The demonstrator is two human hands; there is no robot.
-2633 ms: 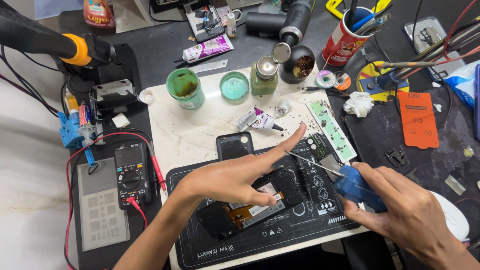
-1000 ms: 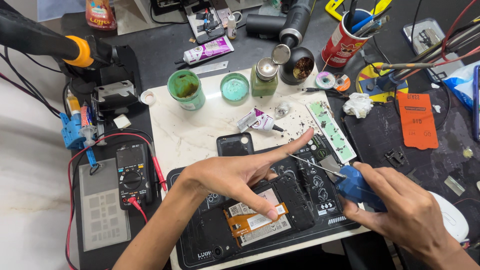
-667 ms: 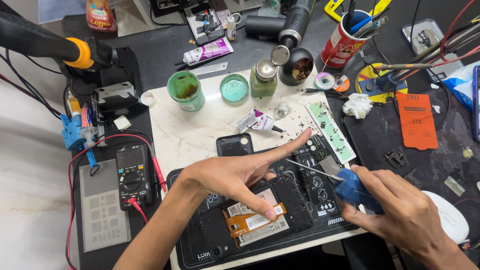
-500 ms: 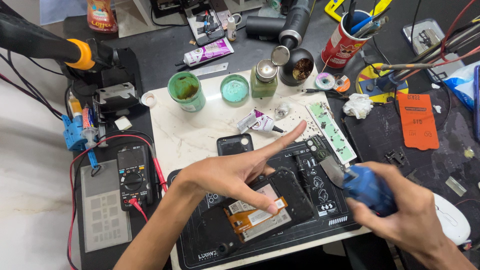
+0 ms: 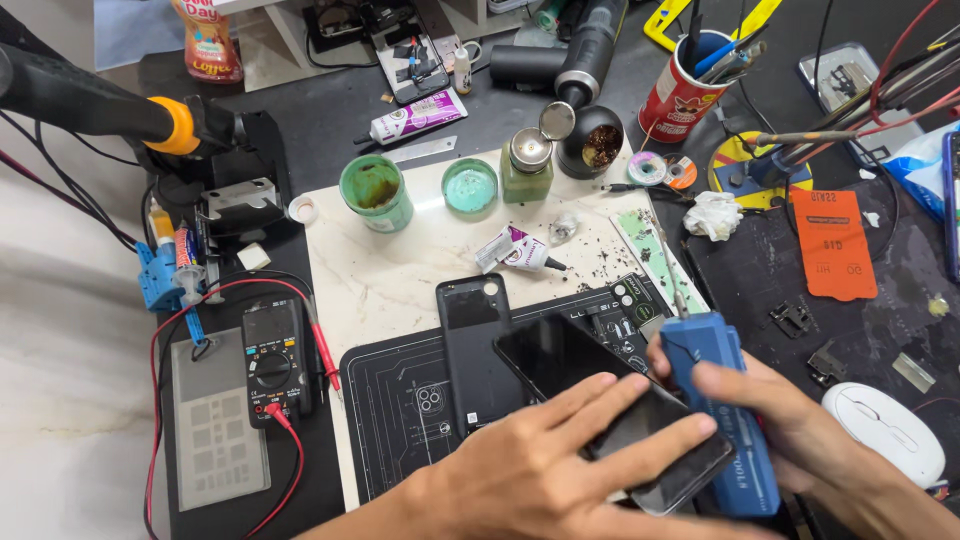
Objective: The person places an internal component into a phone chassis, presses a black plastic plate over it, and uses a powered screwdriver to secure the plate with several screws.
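My left hand [image 5: 545,460] lies with its fingers spread flat over a black phone [image 5: 575,365], holding it screen up and tilted on the black repair mat [image 5: 395,420]. Left of the phone, a black back cover [image 5: 473,345] with a camera cut-out rests partly on the mat. My right hand [image 5: 800,440] grips a blue screwdriver [image 5: 720,400] by its thick handle, touching the phone's right edge. The screwdriver's thin shaft [image 5: 668,270] points up and away from me.
A multimeter [image 5: 272,355] with red leads sits at the left. At the back of the white marble slab [image 5: 390,270] stand a green cup [image 5: 375,190], a green dish [image 5: 470,185] and a bottle [image 5: 527,165]. A glue tube [image 5: 520,250] lies mid-slab. A white mouse [image 5: 885,430] sits right.
The open phone with its orange flex cable is now covered by the dark screen under my left hand. The back cover lies uncovered at the left. My right hand turned the screwdriver upright and nearer.
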